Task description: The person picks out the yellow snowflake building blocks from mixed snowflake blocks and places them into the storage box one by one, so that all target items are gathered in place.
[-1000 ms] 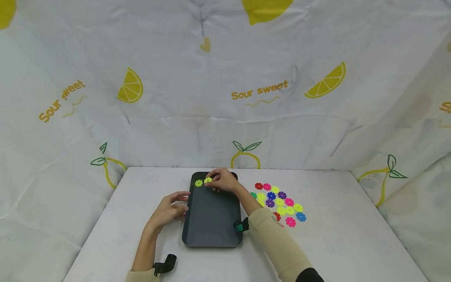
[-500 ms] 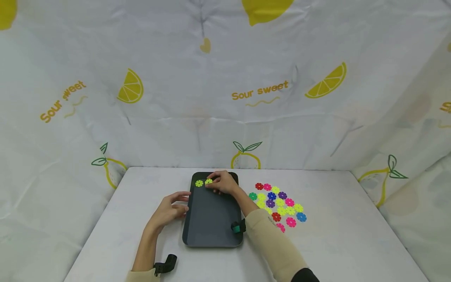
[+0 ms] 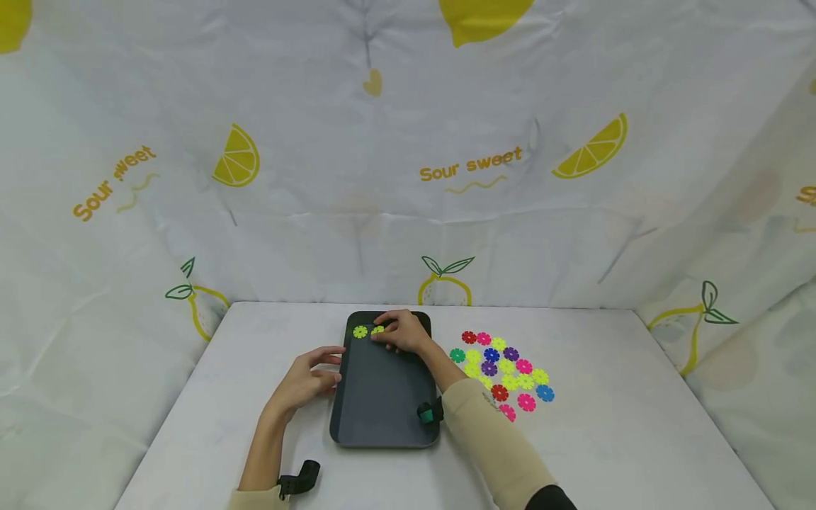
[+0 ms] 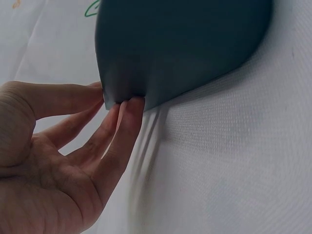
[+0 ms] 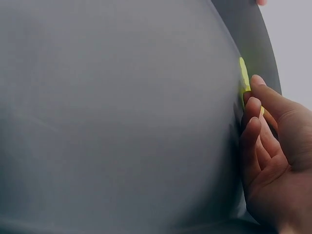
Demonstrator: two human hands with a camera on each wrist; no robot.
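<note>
At the far end of the dark grey tray, my right hand pinches a yellow flower-shaped disc between thumb and fingertips, low over the tray floor. Just left of it another yellow disc lies in the far left corner. In the right wrist view, yellow shows beside the fingertips of the right hand, and part of the held disc is hidden by them. My left hand grips the tray's left rim. The left wrist view shows its thumb and fingers at the edge of the tray.
Right of the tray, flower-shaped discs in yellow, pink, red, purple, blue and green lie spread on the white table. A white cloth with lemon prints hangs behind the table.
The right hand has lowered slightly with its yellow disc, toward the tray floor, and its forearm has shifted a little left, uncovering more discs. The left hand stays at the rim.
</note>
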